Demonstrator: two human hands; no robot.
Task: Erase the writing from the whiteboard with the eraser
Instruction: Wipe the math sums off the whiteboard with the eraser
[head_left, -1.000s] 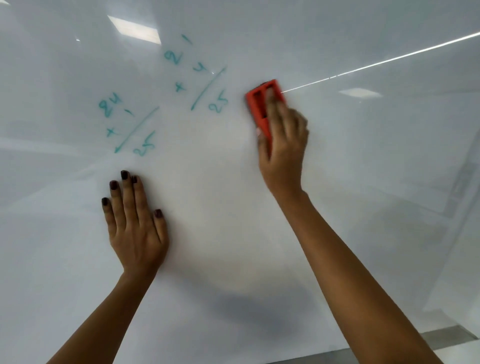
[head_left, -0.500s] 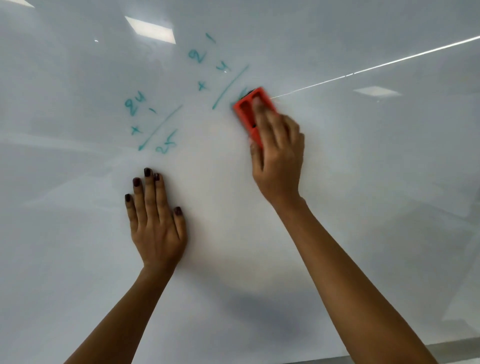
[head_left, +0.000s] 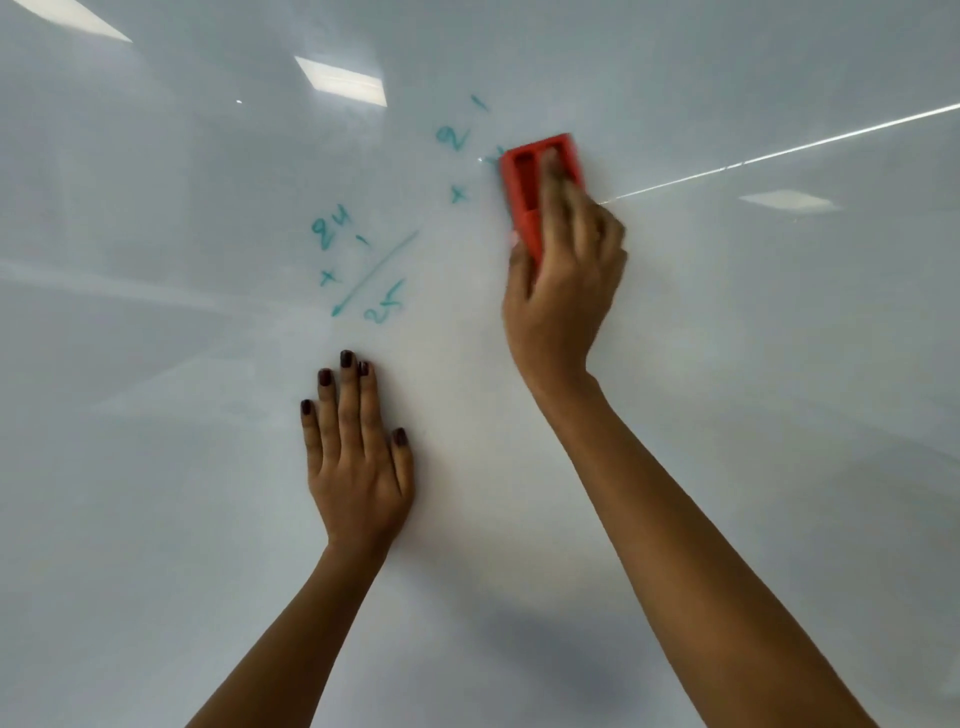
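A glossy whiteboard fills the view. Teal writing sits left of centre: numbers, a cross, a slanted line. More teal marks lie above it, just left of the eraser. My right hand presses a red eraser flat on the board, fingers over its back; its left edge touches a teal mark. The left hand lies flat on the board below the writing, fingers together, holding nothing.
Ceiling lights reflect in the board at the top left and right. A thin bright line runs from the eraser toward the upper right edge.
My right hand has swept the eraser over the right-hand group: its slanted line and the number under it are gone. The view has shifted, so everything sits further right.
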